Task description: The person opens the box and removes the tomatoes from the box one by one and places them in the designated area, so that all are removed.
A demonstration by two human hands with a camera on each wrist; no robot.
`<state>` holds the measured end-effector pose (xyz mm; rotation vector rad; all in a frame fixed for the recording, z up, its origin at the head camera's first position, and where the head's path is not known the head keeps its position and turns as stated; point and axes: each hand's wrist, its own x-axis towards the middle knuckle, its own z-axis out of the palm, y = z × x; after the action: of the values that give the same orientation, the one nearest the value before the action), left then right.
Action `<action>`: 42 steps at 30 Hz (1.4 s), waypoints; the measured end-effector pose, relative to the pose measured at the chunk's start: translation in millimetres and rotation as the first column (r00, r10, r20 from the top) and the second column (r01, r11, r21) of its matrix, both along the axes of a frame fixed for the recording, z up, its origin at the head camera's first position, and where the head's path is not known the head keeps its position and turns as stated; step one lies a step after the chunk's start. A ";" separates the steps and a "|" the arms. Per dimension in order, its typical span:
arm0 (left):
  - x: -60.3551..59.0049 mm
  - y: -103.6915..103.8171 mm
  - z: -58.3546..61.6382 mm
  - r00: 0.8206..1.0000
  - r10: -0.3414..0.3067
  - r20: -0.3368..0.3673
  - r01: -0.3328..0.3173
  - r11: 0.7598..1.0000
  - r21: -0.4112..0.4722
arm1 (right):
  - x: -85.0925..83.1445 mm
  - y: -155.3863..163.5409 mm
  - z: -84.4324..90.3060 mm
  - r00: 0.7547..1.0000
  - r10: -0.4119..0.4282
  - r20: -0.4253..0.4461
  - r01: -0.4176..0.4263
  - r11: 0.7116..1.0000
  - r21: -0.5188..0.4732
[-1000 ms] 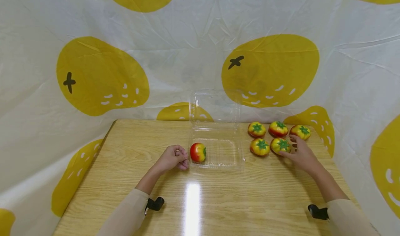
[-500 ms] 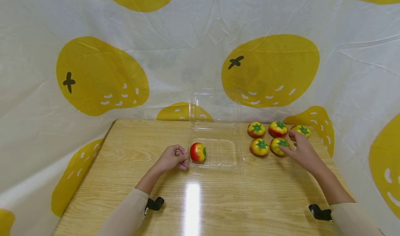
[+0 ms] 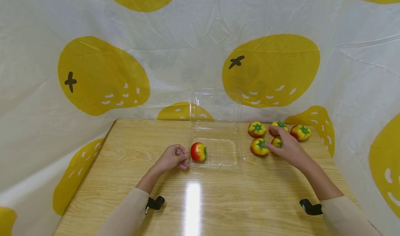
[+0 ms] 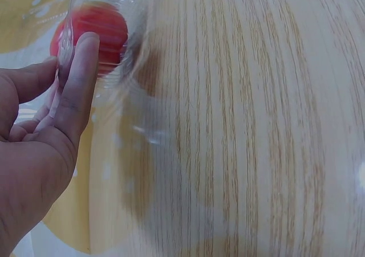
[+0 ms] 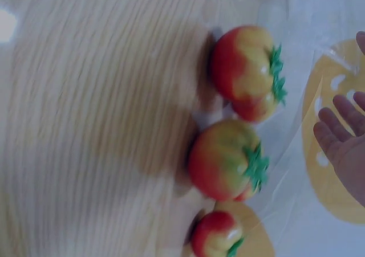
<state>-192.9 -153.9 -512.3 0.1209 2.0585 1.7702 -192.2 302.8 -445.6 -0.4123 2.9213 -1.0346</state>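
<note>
The left hand (image 3: 173, 157) is resting on the wooden table (image 3: 218, 201) with its fingers loosely curled, holding nothing, fingertips just beside the left wall of the clear plastic box (image 3: 218, 152). A red tomato (image 3: 198, 152) is lying inside that box at its left end. The right hand (image 3: 285, 146) is reaching with fingers spread and relaxed over the front-row tomato (image 3: 276, 142), covering most of it; whether the fingers are actually touching it seems likely but is hard to tell. Just left of it is sitting another tomato (image 3: 258, 146), and three more are lined up behind near the yellow-spotted cloth (image 3: 272, 69)
</note>
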 end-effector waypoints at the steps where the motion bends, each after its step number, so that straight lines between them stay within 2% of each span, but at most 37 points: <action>1: -0.1 0.0 -0.3 1.000 0.000 -0.001 0.000 1.000 0.001 | -0.3 -3.4 0.2 1.000 0.012 -0.003 -0.012 1.000 -0.007; 10: 0.3 -0.2 -3.4 1.000 -0.003 0.001 0.003 1.000 0.003 | -2.4 -40.3 -3.1 0.993 0.121 0.002 -0.121 0.992 -0.030; 16: 1.8 0.2 -2.0 1.000 0.004 -0.002 -0.004 1.000 -0.002 | -5.9 -69.4 -7.3 0.976 0.218 0.005 -0.218 0.975 -0.047; 27: 0.6 0.0 -0.7 1.000 0.004 0.000 -0.004 1.000 -0.007 | -16.6 -116.5 -23.2 0.944 0.329 0.036 -0.324 0.940 -0.105; 35: -1.6 -0.3 0.0 1.000 -0.002 -0.007 0.002 1.000 -0.007 | -24.8 -140.0 -36.2 0.916 0.381 0.126 -0.359 0.918 -0.168; 42: -2.9 -0.6 -1.8 1.000 -0.005 -0.010 0.005 1.000 -0.005 | -29.4 -160.9 -43.0 0.897 0.401 0.184 -0.373 0.912 -0.168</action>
<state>-195.8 -154.4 -514.2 0.1343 2.0680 1.7648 -221.6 141.9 -488.6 -0.7950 2.4490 -1.1231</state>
